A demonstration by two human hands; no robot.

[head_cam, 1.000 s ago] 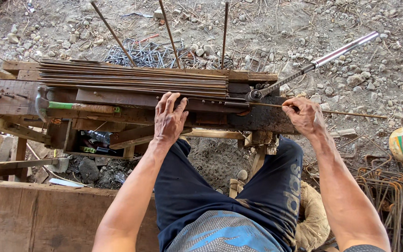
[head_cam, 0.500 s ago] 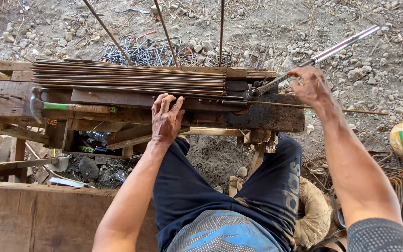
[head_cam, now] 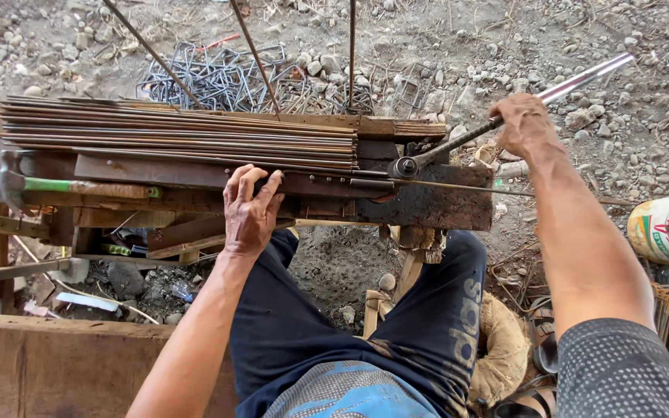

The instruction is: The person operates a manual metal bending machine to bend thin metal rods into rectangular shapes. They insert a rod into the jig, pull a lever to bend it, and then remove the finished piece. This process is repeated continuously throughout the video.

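Two bare hands work at a rough wooden bench [head_cam: 427,205] set over gravel. The right hand [head_cam: 524,124] is wrapped tight around a long metal lever [head_cam: 505,116], which slants up from a pivot bolt [head_cam: 406,166] near the bench's right end and runs out past the right edge over the stones. The left hand [head_cam: 251,209] lies on the bench's near edge, fingers curled and pressing down on a thin steel rod [head_cam: 458,186]; the rod runs along the near side, passes just below the pivot and sticks out beyond the right end. A stack of straight rods [head_cam: 180,135] lies lengthwise along the far edge, reaching from the left end almost to the pivot. A hammer with a green handle [head_cam: 79,186] rests at the left end, near the front. Bent wire stirrups [head_cam: 234,77] are heaped on the ground behind the far edge.
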